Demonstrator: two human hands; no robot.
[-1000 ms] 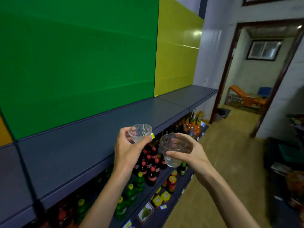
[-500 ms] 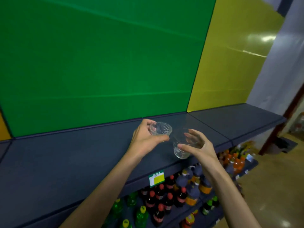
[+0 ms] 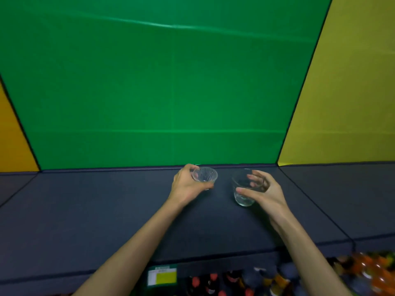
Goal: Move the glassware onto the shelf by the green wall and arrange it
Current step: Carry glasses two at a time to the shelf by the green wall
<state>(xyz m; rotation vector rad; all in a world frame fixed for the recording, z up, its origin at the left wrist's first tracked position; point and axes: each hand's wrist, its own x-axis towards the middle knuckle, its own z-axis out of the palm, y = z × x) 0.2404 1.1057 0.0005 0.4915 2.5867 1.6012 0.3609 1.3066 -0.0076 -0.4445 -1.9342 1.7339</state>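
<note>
While both arms reach over the dark shelf [image 3: 106, 210], the left hand [image 3: 188, 186] grips a small ribbed glass [image 3: 204, 177] near the back edge, right below the green wall [image 3: 160, 82], thumb and fingers curled round it. Just beside it, the right hand [image 3: 265, 193] clamps a taller clear glass [image 3: 243, 189], thumb across the front, fingers round the far side. Whether either glass touches the shelf, hard to tell. Under the front edge, a yellow price tag [image 3: 163, 277] and blurred bottles [image 3: 213, 283].
</note>
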